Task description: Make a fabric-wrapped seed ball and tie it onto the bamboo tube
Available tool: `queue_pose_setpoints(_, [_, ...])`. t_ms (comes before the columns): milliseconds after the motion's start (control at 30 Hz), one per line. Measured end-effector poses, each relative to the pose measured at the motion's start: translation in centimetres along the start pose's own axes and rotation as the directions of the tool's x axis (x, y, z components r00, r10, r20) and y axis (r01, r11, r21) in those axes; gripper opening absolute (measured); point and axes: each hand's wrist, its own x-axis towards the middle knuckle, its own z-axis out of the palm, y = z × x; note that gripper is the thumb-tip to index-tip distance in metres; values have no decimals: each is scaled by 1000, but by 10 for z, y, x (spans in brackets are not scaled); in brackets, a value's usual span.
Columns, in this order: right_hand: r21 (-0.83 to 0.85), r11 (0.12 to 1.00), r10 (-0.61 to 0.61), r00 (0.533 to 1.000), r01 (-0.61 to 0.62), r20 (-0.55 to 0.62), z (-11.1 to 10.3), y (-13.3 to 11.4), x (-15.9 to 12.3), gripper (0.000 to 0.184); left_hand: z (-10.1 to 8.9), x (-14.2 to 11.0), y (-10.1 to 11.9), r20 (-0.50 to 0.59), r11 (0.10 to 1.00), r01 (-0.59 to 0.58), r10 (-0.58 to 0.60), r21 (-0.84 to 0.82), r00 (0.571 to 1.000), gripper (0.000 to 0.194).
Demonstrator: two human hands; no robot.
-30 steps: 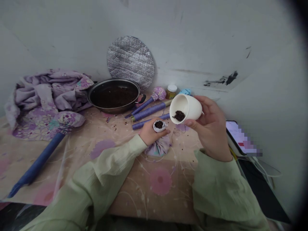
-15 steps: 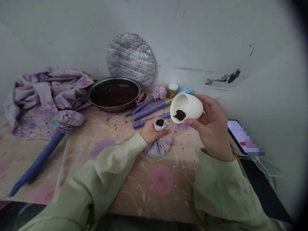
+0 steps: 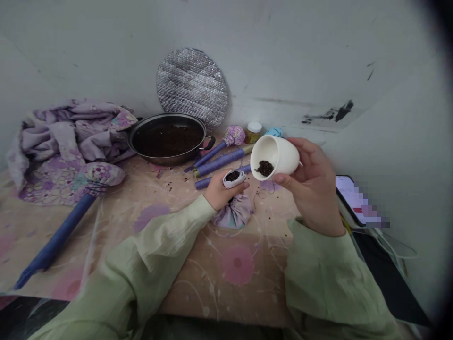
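My left hand [image 3: 222, 192] is wrapped round the neck of a flowered cloth bag [image 3: 234, 215], whose full lower part rests on the table. Dark grains fill the bag's pale round mouth, which faces up. To the right, my right hand [image 3: 314, 189] grips a white cup [image 3: 285, 156] from behind, tilted with its opening toward the left. A small heap of dark grains [image 3: 264, 168] lies inside the cup near its rim. The cup is above and to the right of the bag's mouth, apart from it.
A wide black pan [image 3: 170, 158] stands at the back, before a round silver foil mat [image 3: 193, 87]. Purple-wrapped sticks [image 3: 219, 163] and a small jar [image 3: 253, 133] lie beyond my hands. Bunched flowered cloth [image 3: 71, 137] and a blue-handled cloth-headed stick [image 3: 60, 241] are left; a phone [image 3: 359, 200] is right.
The bag's mouth has tipped slightly to the left in my left hand. My right hand and the cup have hardly moved.
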Motion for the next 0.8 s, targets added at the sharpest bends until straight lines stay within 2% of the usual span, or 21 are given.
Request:
queue_pose_setpoints(167, [71,997,9,1000,-9,-7,0,0,0,55,0,1,0,11,999,-7,7,36,1000,31])
queue_pose_setpoints(300, [45,999,3,1000,-2,-2,0,0,0,53,-1,2,-2,64,998,-28,24,59,998,35])
queue_pose_setpoints(433, [20,1000,3,1000,-3,-14,-1,1,0,52,-2,3,-7,116,997,-71,74,-29,990,25])
queue_pose_setpoints(567, [11,1000,16,1000,-15,-18,-1,1,0,52,-3,4,-7,169,990,-23,47,-141,984,22])
queue_pose_setpoints(800, [-25,1000,19,1000,-20,-5,-1,0,-1,51,-3,4,-2,155,993,-2,21,-118,988,29])
